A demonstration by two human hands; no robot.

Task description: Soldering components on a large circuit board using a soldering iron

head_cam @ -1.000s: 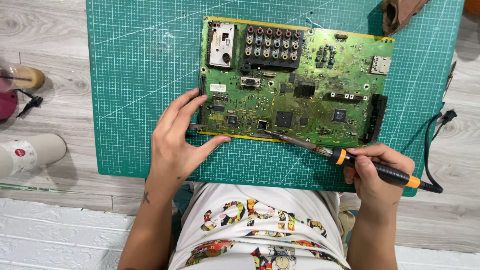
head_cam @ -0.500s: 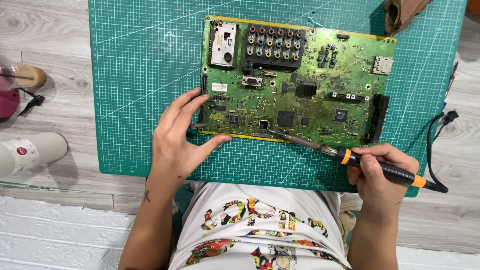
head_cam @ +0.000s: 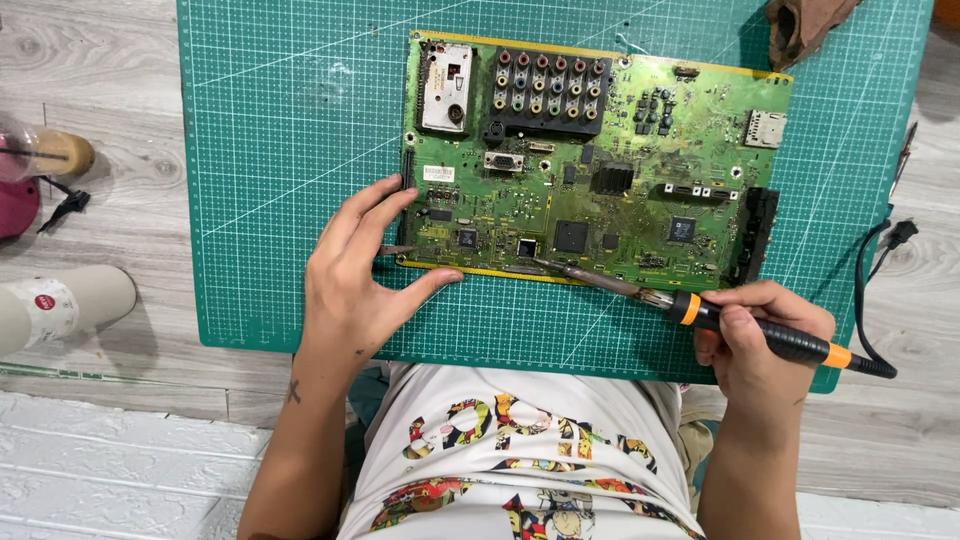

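A large green circuit board [head_cam: 640, 200] lies on a teal cutting mat [head_cam: 290, 150]. My left hand [head_cam: 360, 280] rests flat on the mat, fingers spread, touching the board's lower left corner. My right hand [head_cam: 765, 340] grips a black soldering iron with orange rings [head_cam: 760, 335]. Its metal tip reaches up and left to the board's near edge, close to a small square chip [head_cam: 527, 247].
A brown object [head_cam: 805, 25] sits at the mat's top right corner. A black power cord and plug [head_cam: 885, 260] trail off the mat's right edge. At the left, on the wood floor, lie a white cylinder [head_cam: 60, 305], a pink item [head_cam: 18, 205] and a round tan object [head_cam: 60, 152].
The soldering iron tip has shifted slightly along the board's near edge; the hands stay in nearly the same places.
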